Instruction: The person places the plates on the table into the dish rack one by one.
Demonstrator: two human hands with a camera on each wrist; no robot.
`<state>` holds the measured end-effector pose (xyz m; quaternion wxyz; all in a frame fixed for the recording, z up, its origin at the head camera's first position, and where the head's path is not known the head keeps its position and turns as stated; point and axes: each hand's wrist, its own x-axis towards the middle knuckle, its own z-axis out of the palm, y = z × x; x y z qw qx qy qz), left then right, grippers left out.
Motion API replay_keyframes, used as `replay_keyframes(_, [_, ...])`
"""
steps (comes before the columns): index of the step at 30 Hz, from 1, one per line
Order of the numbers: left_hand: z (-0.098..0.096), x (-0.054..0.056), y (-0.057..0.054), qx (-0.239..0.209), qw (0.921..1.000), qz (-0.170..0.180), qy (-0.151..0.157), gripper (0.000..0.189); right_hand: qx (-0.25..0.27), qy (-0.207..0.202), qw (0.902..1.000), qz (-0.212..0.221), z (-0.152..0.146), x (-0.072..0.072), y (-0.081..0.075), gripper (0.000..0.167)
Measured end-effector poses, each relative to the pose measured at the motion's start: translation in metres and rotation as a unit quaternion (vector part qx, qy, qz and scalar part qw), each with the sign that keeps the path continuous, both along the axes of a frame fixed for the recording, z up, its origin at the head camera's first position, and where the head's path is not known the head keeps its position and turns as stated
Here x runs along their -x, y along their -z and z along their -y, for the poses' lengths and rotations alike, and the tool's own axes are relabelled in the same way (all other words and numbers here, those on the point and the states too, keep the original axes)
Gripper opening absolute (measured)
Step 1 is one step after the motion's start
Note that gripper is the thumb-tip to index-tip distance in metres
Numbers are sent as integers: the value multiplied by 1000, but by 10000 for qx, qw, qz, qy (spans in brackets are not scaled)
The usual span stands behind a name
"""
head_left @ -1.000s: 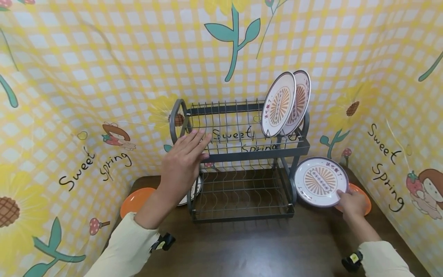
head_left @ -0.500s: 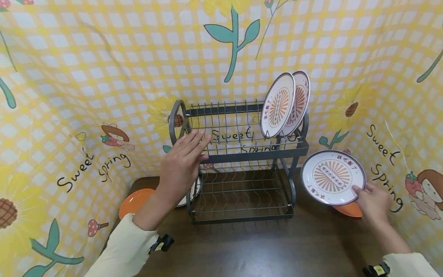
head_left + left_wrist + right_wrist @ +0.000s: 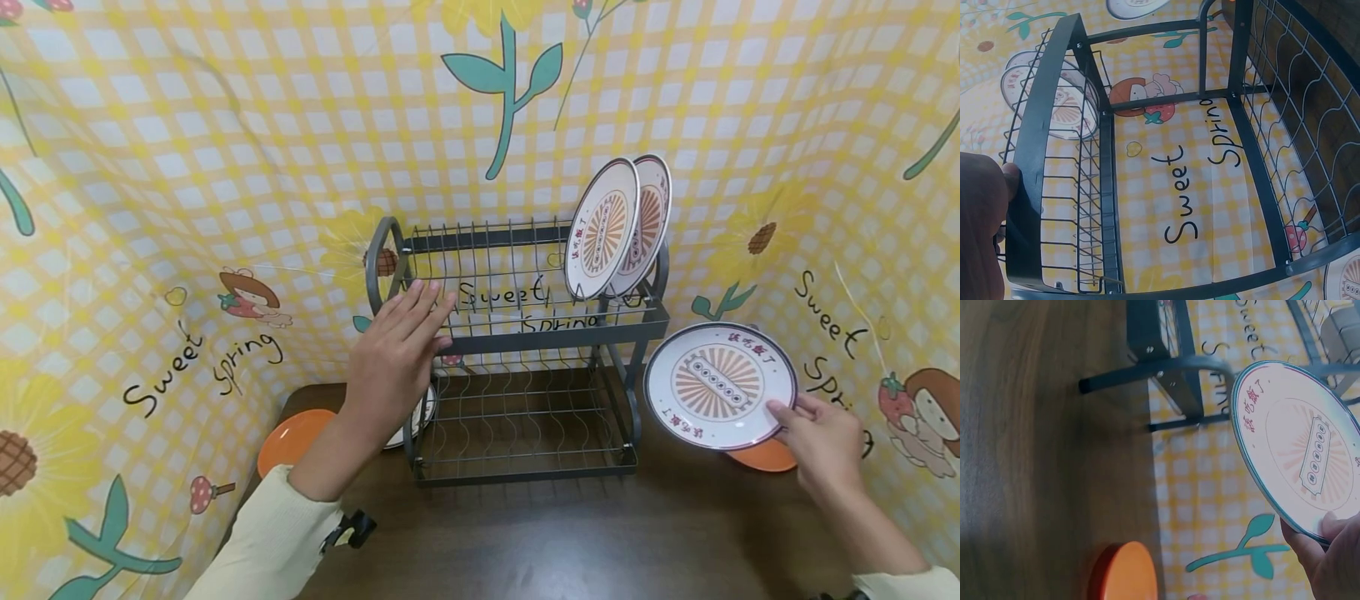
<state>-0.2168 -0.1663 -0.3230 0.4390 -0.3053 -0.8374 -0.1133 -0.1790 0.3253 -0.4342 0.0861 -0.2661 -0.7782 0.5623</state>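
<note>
My right hand pinches the rim of a white patterned plate, thumb on its face and fingers underneath. That plate is held up right of the grey two-tier dish rack, face tilted toward the head camera. My left hand rests on the left end of the rack's upper front rail, fingers straight over the upper tier and thumb at the rail's front. Two matching plates, the front one overlapping the back one, stand on edge at the upper tier's right end.
An orange dish lies on the dark wooden table below the held plate. Another orange dish is at the left, partly behind my left forearm. A white plate shows beside the rack's left side. Patterned cloth walls enclose the table.
The held plate and my right hand have moved right and nearer the head camera, uncovering more of the plate's face, then shifted slightly back left. My left hand has stayed on the rack.
</note>
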Motion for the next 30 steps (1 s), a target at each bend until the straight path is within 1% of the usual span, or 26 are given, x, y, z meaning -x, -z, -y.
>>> replay_keyframes(5, [1,-1,0,-8,10000,46,72,52,-12,-187,9998,-96,9,-5,-8,58])
replay_keyframes(7, [1,-1,0,-16,9999,80,80,53,40,-264,9995,-164,12,-6,-9,57])
replay_keyframes(11, [2,-2,0,-4,9999,146,63,50,-38,-435,9989,-172,16,-9,-12,56])
replay_keyframes(17, [3,-2,0,1,9998,196,101,50,-144,-574,9982,-116,24,-13,-16,55])
replay_keyframes(23, [3,-2,-1,3,9996,259,122,50,-183,-696,9971,-228,32,-16,-20,52])
replay_keyframes(30, [3,-2,-1,-12,9997,215,143,49,-348,-1108,9925,-383,44,-22,-26,53])
